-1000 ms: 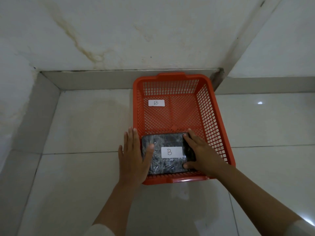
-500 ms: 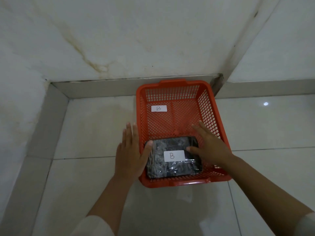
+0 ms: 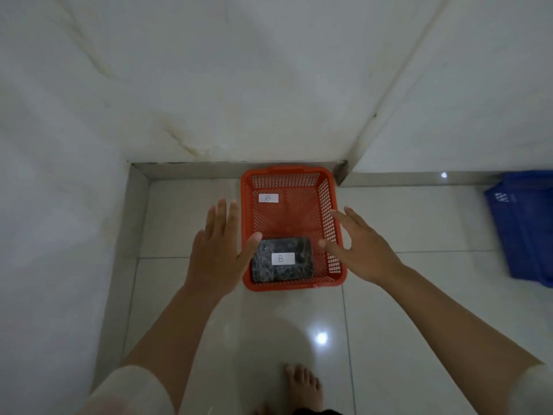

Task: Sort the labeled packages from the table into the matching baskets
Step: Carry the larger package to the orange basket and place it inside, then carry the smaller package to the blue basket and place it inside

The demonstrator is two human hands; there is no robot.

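An orange mesh basket (image 3: 329, 205) stands on the tiled floor in a wall corner, with a white "B" label (image 3: 268, 198) on its bottom. A dark wrapped package (image 3: 261, 269) with its own white "B" label lies flat in the basket's near end. My left hand (image 3: 218, 250) hovers open at the basket's left side, thumb over the rim beside the package. My right hand (image 3: 359, 247) hovers open over the right rim. Neither hand holds the package.
A blue basket (image 3: 523, 229) sits on the floor at the far right, partly cut off. White walls enclose the corner behind and to the left. My bare foot (image 3: 305, 384) stands on the glossy tiles below the basket.
Both hands let go of the package and lifted up and apart from it. The view pulled back and upward, bringing the blue basket and my foot into sight.
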